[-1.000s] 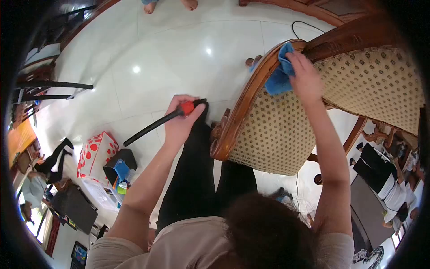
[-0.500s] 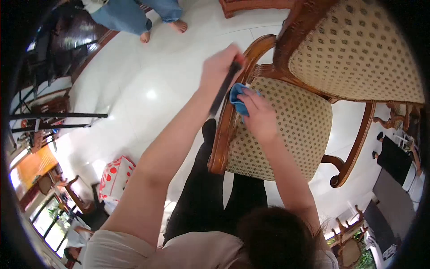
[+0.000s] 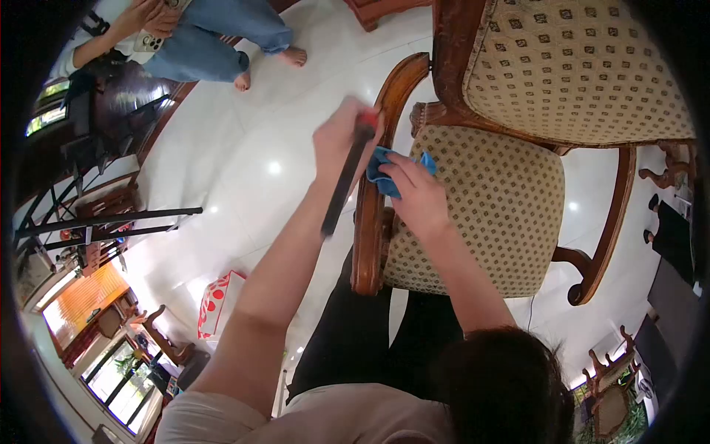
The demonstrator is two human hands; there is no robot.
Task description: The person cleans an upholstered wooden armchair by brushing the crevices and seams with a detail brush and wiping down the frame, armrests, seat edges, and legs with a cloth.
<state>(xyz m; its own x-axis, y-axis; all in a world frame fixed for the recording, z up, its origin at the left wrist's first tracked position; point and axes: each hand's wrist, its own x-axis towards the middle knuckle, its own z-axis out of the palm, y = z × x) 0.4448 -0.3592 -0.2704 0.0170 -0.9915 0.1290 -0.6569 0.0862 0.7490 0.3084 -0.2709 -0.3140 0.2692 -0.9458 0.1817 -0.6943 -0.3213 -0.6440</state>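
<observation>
A wooden armchair [image 3: 473, 200] with a patterned seat and backrest stands in front of me. My left hand [image 3: 342, 140] is closed around a black stick-like tool [image 3: 344, 185] with a red part near the grip, close to the outer side of the chair's left armrest [image 3: 367, 251]. The hand is slightly blurred. My right hand [image 3: 418, 196] presses a blue cloth [image 3: 381, 174] onto that armrest, fingers bent over the cloth. What the tool's red end touches cannot be made out.
A person in blue jeans [image 3: 218, 41] stands barefoot at the upper left. Black metal legs [image 3: 111, 220] extend in from the left. A red and white bag [image 3: 216, 303] lies on the floor. Another person [image 3: 669, 237] is at the far right.
My left hand has moved from near my knee up to the armrest with the tool. My right hand has brought the cloth from the armrest's far end towards me. The view has shifted.
</observation>
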